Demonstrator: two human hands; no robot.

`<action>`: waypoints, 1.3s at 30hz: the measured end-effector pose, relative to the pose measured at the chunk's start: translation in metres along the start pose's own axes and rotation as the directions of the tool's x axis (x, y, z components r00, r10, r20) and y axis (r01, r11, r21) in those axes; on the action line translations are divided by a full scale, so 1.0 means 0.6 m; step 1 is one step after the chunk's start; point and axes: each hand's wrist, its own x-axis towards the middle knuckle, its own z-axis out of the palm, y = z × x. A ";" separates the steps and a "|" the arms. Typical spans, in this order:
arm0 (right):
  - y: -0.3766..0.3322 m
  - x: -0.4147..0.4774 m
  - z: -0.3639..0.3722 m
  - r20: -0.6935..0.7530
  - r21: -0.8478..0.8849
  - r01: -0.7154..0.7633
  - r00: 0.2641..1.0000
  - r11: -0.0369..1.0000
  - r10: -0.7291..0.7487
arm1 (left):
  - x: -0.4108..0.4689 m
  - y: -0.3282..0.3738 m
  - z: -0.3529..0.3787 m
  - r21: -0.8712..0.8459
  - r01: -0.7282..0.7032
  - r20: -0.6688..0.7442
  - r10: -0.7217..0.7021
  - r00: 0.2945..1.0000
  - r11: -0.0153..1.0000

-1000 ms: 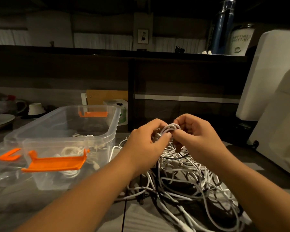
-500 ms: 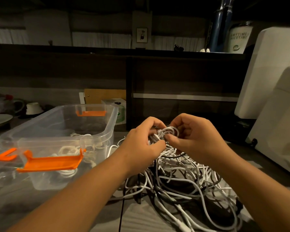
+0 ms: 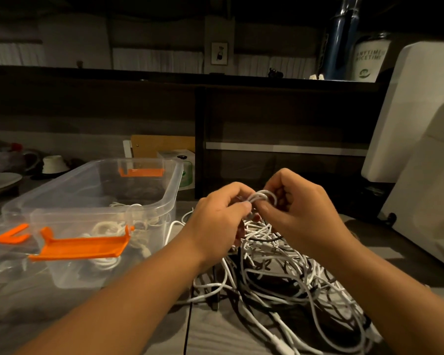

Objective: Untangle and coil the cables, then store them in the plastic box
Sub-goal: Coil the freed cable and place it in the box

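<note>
Two hands meet in the middle of the frame. The left hand and right hand both have their fingers curled, pinching one small white loop of cable between them. The loop hangs above one tangled pile on the tabletop, filling the lower right. The pile is mostly white cable with a few dark strands, too knotted to count.

One clear plastic box stands open at centre left, just beside the pile. White coils lie in its bottom, but their number cannot be told through the wall. There are three orange clips. One clip sits on the box's far end and another on its near end. The third is at the left edge, on a clear lid lying flat.

At upper right one blue bottle and one white cup stand on a shelf.

Against half a second ago little differs. The hands still pinch the loop over the pile, and the right hand sits slightly higher. The box, its clips and the pile lie as before.
</note>
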 end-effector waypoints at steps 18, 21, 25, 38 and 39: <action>0.037 0.019 0.000 -0.031 0.380 -0.303 0.940 0.874 0.339 | 0.032 -0.006 0.000 -0.397 0.120 -0.323 -0.261 0.909 0.910; 0.031 0.021 -0.001 -0.066 0.382 -0.294 0.937 0.876 0.343 | 0.041 0.005 0.005 -0.402 0.101 -0.368 -0.262 0.892 0.910; 0.008 0.038 -0.018 -0.126 0.371 -0.282 0.929 0.885 0.349 | 0.056 0.030 0.006 -0.301 0.086 -0.413 -0.211 0.886 0.950; -0.116 0.101 -0.014 -0.063 0.155 -0.150 0.985 0.976 0.161 | 0.048 0.130 -0.163 -0.020 0.109 -0.392 -0.108 0.914 0.994; -0.131 0.107 -0.004 -0.052 0.130 -0.141 0.988 0.981 0.149 | 0.042 0.135 -0.184 0.004 0.119 -0.398 -0.108 0.911 0.993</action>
